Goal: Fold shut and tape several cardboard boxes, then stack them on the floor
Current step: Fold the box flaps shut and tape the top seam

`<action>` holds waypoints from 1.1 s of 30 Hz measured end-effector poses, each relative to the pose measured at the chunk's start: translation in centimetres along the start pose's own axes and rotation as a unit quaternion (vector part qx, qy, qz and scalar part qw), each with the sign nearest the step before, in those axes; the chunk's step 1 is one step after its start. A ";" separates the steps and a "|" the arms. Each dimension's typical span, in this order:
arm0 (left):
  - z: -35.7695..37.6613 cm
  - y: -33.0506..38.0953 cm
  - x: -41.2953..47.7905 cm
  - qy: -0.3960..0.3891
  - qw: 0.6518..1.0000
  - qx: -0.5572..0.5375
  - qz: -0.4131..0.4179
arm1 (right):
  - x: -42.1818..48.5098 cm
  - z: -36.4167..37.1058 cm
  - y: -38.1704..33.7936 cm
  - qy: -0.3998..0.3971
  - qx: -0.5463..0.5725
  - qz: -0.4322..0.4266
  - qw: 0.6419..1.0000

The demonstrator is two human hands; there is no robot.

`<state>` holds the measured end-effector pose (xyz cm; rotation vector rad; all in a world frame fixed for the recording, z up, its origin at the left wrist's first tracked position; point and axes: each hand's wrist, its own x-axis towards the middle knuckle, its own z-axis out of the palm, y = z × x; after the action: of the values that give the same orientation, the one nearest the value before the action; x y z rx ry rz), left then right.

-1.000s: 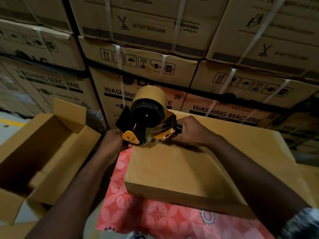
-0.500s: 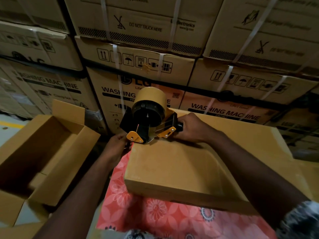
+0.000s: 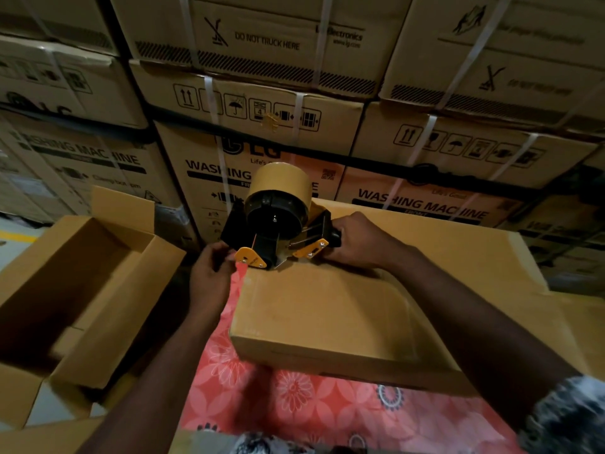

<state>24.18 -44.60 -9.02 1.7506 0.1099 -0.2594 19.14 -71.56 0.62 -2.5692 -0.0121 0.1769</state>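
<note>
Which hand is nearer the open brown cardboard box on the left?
Left. The left hand is at the yellow-and-black tape dispenser's front, just right of the open brown cardboard box; the right hand holds the dispenser's handle, farther right.

Dispenser [image 3: 278, 224] stands on the closed box's [image 3: 327, 316] far left corner. A larger box [image 3: 474, 257] extends behind and right of it. Cloth [image 3: 294, 398] lies before it, open box [image 3: 82, 273] left, stacked cartons [image 3: 262, 93] behind.

the top carton [image 3: 262, 37] reads "do not truck here" and "electronics"; the centre carton [image 3: 203, 178] beneath shows "lg" and "washing"; the right carton [image 3: 422, 204] reads "washing machine".
</note>
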 end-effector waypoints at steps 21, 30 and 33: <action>-0.1 2.2 -4.1 -0.198 0.978 -0.060 -0.014 | -3.7 -1.4 2.9 0.050 -0.134 0.069 0.987; 2.1 2.2 -3.6 -0.190 0.809 0.481 0.279 | -4.0 -4.2 1.9 0.047 -0.204 0.010 0.978; 2.6 1.9 -3.7 -0.174 0.772 0.529 0.307 | -3.4 -4.4 0.9 0.068 -0.228 -0.014 0.971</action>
<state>20.68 -47.30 -6.78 2.6780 -1.0702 -0.1515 16.30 -74.84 4.24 -3.0338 -0.0408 -0.0191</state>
